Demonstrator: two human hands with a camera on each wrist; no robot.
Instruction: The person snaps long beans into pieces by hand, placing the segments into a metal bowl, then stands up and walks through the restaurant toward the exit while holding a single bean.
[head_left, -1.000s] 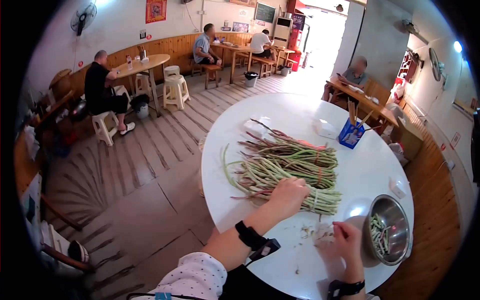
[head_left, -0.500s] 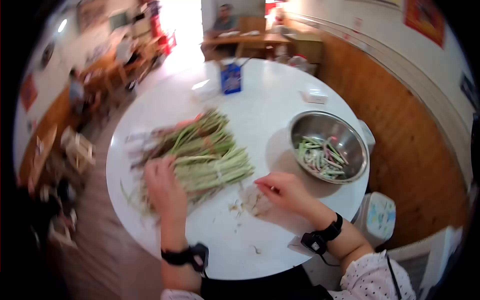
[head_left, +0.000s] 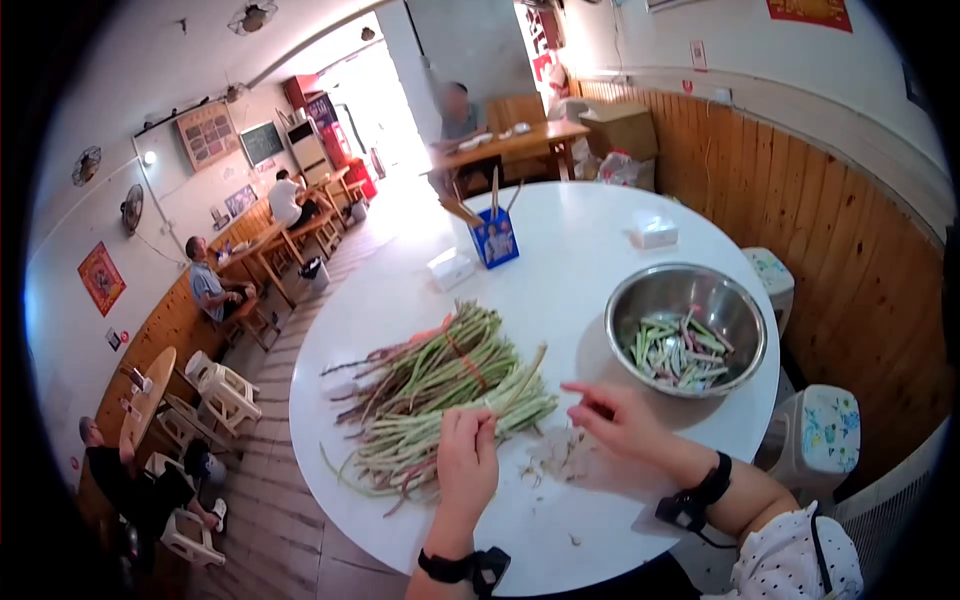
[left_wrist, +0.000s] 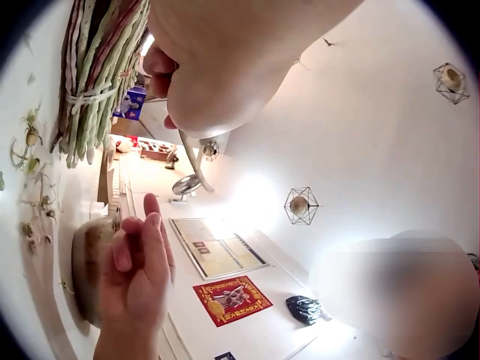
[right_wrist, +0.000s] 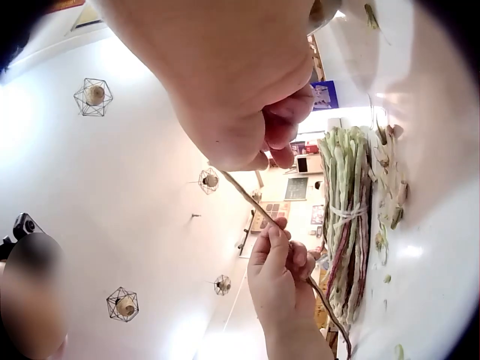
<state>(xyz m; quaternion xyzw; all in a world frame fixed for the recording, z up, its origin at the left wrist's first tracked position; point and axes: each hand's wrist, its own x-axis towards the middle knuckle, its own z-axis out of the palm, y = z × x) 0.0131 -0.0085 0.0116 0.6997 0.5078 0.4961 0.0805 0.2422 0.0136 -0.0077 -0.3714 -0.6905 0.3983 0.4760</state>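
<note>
My left hand (head_left: 467, 465) pinches one long bean (head_left: 522, 385) between thumb and fingers, in front of the bean bundles. The bean's pale end slants up and right from the fingertips; its other end hangs below the hand in the right wrist view (right_wrist: 330, 315). My right hand (head_left: 625, 425) is just right of that raised end, its index finger extended and other fingers loosely bent, apart from the bean in the left wrist view. Tied bundles of green and purplish long beans (head_left: 430, 370) lie on the table. A steel bowl (head_left: 738, 312) contains short bean pieces (head_left: 680, 350).
Trimmed scraps (head_left: 550, 458) lie on the white round table (head_left: 400, 535) before my hands. A blue chopstick box (head_left: 495, 240) and tissue packs (head_left: 653, 232) stand farther back. Plastic stools (head_left: 820, 430) are at the right. Several people sit at other tables.
The view has swung right. My left hand has come off the bundles with a long bean and moved toward my right hand, which stays near the scraps with its fingers more spread.
</note>
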